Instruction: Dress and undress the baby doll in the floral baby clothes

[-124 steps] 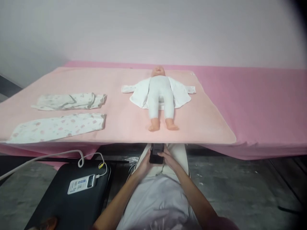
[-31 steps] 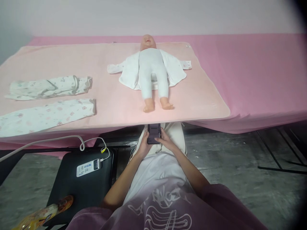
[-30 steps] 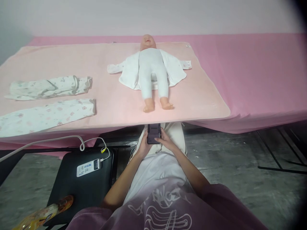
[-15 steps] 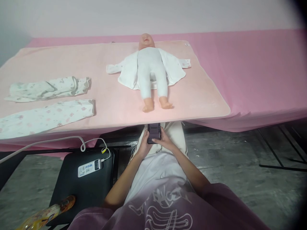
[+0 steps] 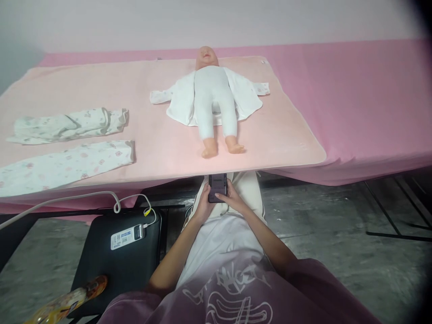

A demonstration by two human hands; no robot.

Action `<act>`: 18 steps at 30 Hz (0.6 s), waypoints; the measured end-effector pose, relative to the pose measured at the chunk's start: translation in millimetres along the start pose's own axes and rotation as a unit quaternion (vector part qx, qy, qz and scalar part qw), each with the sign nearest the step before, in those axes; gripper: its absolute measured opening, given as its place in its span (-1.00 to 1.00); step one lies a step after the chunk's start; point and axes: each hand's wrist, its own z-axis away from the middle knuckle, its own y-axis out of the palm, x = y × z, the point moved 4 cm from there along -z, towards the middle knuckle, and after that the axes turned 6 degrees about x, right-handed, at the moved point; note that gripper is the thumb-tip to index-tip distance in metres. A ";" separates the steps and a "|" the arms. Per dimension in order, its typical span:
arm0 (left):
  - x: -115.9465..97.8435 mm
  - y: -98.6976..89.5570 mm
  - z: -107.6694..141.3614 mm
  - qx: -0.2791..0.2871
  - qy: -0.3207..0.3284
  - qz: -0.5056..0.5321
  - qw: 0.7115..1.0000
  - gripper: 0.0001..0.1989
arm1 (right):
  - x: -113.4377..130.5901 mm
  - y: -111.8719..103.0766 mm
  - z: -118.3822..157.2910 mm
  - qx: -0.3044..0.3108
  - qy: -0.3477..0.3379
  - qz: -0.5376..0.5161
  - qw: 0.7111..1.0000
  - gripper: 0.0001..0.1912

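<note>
A dark phone [image 5: 218, 185] is held over my lap, below the table's front edge. My left hand [image 5: 204, 203] is wrapped round its left side. On its right side my right hand [image 5: 232, 197] grips it, with the thumb over the lower part of the screen. Beyond them, a baby doll [image 5: 211, 103] lies face up with its feet towards me. It wears a white bodysuit, and a white jacket [image 5: 248, 96] is spread open under it, the sleeves stretched out to both sides.
Two printed cloth pieces, one rolled [image 5: 67, 126] and one flatter [image 5: 70, 164], lie at the left of the peach mat [image 5: 286, 144]. A white power bank [image 5: 126, 237] with a cable sits on a black chair [image 5: 101, 261], near a bottle [image 5: 67, 303]. Black metal legs [image 5: 388, 216] stand at right.
The whole view has shifted very slightly. Both hands keep their hold on the phone, and the doll and clothes lie as before.
</note>
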 end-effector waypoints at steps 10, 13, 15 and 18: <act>4.1 -4.6 -1.9 0.001 -0.015 0.014 1.000 -0.46 | 4.2 -7.9 1.0 0.040 -0.005 0.007 0.999 -0.06; 2.2 -1.6 -0.8 0.005 -0.013 0.006 1.000 -0.45 | 3.5 -8.9 0.6 0.050 -0.007 0.008 0.999 -0.07; 1.4 -0.7 -0.3 -0.002 -0.010 0.001 1.000 -0.44 | 4.5 -8.5 0.3 0.048 -0.007 0.007 0.999 -0.06; 1.8 -2.0 -0.6 -0.014 -0.006 -0.002 1.000 -0.44 | 6.9 -6.9 0.4 0.045 -0.005 0.006 0.999 -0.04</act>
